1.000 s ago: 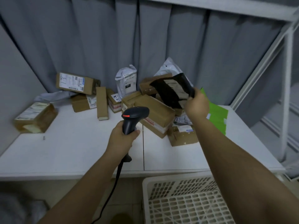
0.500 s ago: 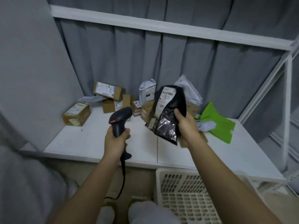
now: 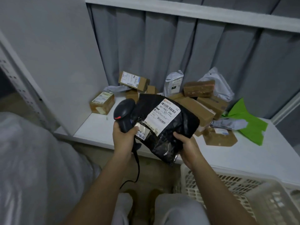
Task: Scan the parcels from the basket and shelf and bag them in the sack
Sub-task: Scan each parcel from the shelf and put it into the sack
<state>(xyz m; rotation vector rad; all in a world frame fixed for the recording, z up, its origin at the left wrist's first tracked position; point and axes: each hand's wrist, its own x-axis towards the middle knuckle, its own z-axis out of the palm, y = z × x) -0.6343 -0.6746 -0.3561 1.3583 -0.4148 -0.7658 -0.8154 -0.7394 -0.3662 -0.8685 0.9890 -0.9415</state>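
My right hand [image 3: 189, 146] grips the lower right edge of a black plastic parcel [image 3: 175, 127] with a white barcode label facing up. My left hand [image 3: 122, 137] holds a black corded barcode scanner [image 3: 124, 113] by its handle, its head right against the parcel's left edge, thumb touching the parcel. Both are held above the front edge of the white shelf [image 3: 100, 127]. A pile of cardboard boxes [image 3: 197, 109] and plastic mailers lies at the back of the shelf. The white sack [image 3: 32, 168] bulges at the left.
A white perforated basket [image 3: 235, 189] stands on the floor at the lower right. A green bag [image 3: 245, 125] lies on the shelf's right side. A grey curtain hangs behind. A white shelf upright rises at the far left. My knees are below.
The black parcel came down from the pile toward me and turned label-up. The scanner now sits against its left edge. My view tilted down and left, revealing the sack.
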